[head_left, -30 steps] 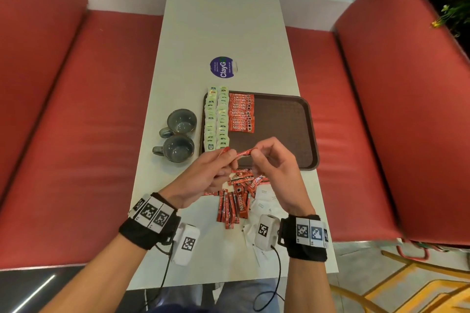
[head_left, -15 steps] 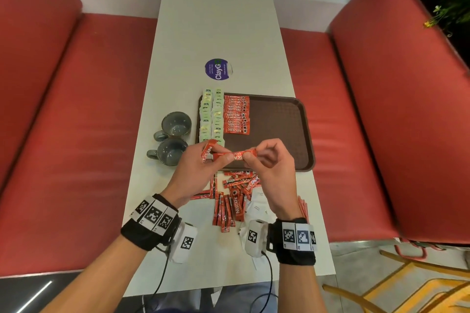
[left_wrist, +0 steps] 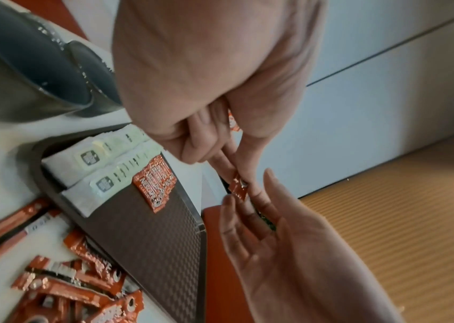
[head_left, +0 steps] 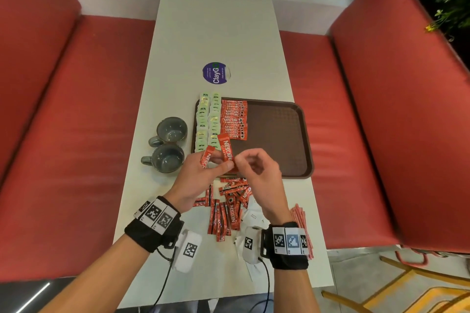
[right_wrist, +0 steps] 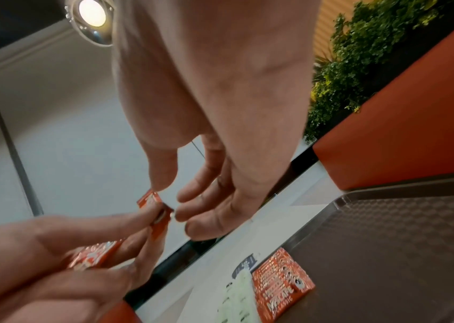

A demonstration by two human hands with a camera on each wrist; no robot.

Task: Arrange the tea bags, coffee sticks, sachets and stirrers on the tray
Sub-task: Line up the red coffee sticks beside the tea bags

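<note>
My left hand pinches two red coffee sticks fanned upward over the near left corner of the brown tray. In the left wrist view the left hand clamps a stick end. My right hand hovers just right of them, fingers loosely curled and holding nothing; in the right wrist view the right hand is a little apart from the stick. Two columns of green tea bags and a row of coffee sticks fill the tray's left side. Loose coffee sticks lie under my hands.
Two grey mugs stand left of the tray. White sachets and a bundle of red-striped sticks lie near the table's front right edge. A round purple sticker sits beyond the tray. Red benches flank the table.
Both hands held one stick level between them. Now the left hand holds it upright beside a second stick, and the right hand has let go.
</note>
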